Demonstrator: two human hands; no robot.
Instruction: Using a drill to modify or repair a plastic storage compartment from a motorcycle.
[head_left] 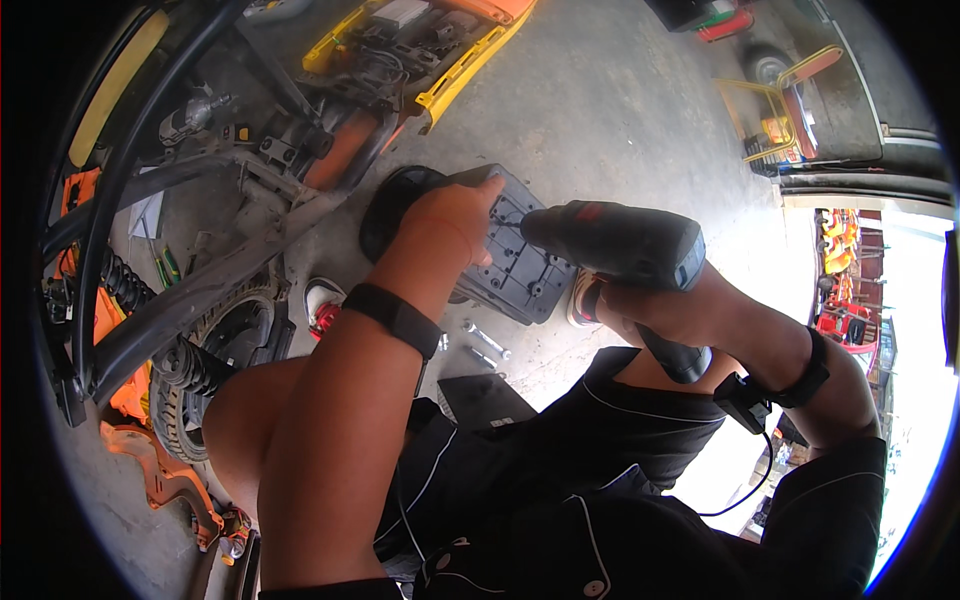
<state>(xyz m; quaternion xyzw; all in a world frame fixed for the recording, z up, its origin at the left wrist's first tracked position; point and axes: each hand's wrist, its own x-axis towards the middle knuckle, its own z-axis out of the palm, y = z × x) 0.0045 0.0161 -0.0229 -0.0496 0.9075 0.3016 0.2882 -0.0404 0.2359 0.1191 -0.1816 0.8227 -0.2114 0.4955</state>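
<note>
My left hand [450,220] is closed on the upper left of a black plastic housing [530,285] with a grid of ribs and holes, fingers curled over its edge. The housing rests on a round black part [385,215]. My right hand [660,310] grips a black cordless drill [625,240] by its handle, with its front end at the housing's face, just right of my left fingers; whether the tip touches is unclear.
A black tubular frame [190,290] with shock absorber and tyre [180,435] is at left, near green-handled tools [166,262]. Wrenches [485,340] and a dark flat object [485,405] lie below the housing. Yellow bodywork [440,95] stands behind; a cart [785,115] is at upper right.
</note>
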